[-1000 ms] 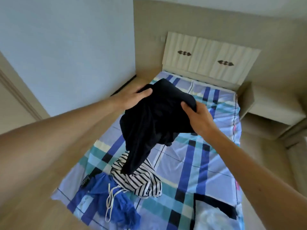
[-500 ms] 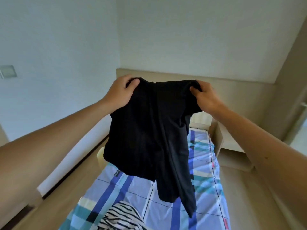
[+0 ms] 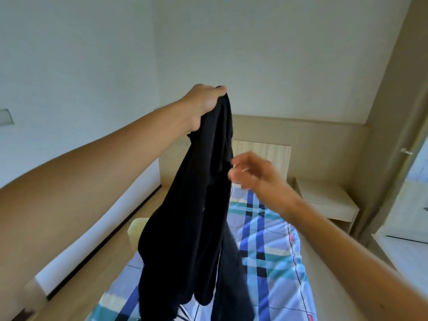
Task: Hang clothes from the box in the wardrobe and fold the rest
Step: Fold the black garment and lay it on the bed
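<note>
A black garment (image 3: 192, 218) hangs in long folds over the bed, held up high by one end. My left hand (image 3: 203, 105) grips its top edge, fingers curled round the bunched cloth. My right hand (image 3: 252, 172) is lower and to the right, blurred, with fingers loosely bent just beside the garment's right edge; I cannot tell whether they touch it. The garment's lower end drops out of the bottom of the view. No box or wardrobe is in sight.
Below lies a bed with a blue, teal and white checked sheet (image 3: 268, 256) and a pale headboard (image 3: 261, 149). A light wooden bedside table (image 3: 324, 200) stands to the right. A door with a handle (image 3: 406, 151) is at the far right. Walls close in on the left.
My right hand has let go of the garment's top corner and dropped lower. The cloth now hangs from my left hand alone, bunched instead of spread. My head tilted up, losing the striped top.
</note>
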Available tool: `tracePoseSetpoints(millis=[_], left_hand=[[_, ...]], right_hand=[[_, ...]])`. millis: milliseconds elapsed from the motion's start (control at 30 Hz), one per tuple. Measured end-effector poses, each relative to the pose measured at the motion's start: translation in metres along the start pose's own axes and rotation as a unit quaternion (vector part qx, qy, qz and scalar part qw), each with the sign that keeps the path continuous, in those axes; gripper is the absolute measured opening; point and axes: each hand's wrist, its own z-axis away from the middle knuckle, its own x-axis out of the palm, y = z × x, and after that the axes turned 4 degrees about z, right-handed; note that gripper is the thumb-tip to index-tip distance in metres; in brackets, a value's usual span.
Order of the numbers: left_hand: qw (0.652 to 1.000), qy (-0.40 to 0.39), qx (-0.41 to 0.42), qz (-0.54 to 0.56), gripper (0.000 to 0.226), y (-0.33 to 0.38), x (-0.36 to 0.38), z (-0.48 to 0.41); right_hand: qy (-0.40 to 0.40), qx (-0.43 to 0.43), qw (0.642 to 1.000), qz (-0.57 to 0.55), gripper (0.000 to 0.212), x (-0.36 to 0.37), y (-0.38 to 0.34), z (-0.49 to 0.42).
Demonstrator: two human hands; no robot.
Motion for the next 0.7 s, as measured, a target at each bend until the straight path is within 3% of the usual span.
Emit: tracePoseSetpoints(millis=[67,133,233,333,433,500,600,633,700], left_hand=[[0.999,0.002,-0.027,0.031,0.048,0.004,0.008,-0.002],[0.998,0.001,-0.039,0.051,0.045,0.005,0.014,-0.001],[0.996,0.012,-0.051,0.073,0.043,0.003,0.016,-0.002],[0.995,0.029,-0.045,0.082,0.042,-0.005,0.007,-0.006],[0.993,0.019,-0.016,0.112,0.046,-0.019,-0.011,-0.009],[0.997,-0.012,0.001,0.072,0.059,-0.03,-0.018,-0.003],[0.984,-0.008,0.094,-0.153,0.067,-0.044,-0.016,0.018],[0.966,-0.007,0.168,-0.198,0.066,-0.048,-0.012,0.031],[0.912,-0.087,0.342,-0.208,0.071,-0.048,0.001,0.062]], right_hand=[[-0.112,0.061,0.991,-0.041,0.062,0.022,0.009,0.016],[-0.178,0.1,0.978,-0.036,0.061,0.043,0.021,0.027],[-0.092,0.132,0.987,-0.016,0.038,0.057,0.036,0.029],[0.0,0.199,0.97,-0.141,0.025,0.04,0.034,0.022],[0.04,0.185,0.961,-0.204,0.019,0.007,0.022,0.009],[0.061,0.166,0.956,-0.235,0.021,-0.013,0.013,-0.004],[0.104,0.171,0.942,-0.269,0.021,-0.035,-0.005,-0.026],[0.108,0.181,0.938,-0.276,0.022,-0.039,-0.013,-0.033],[0.099,0.194,0.934,-0.282,0.024,-0.045,-0.024,-0.044]])
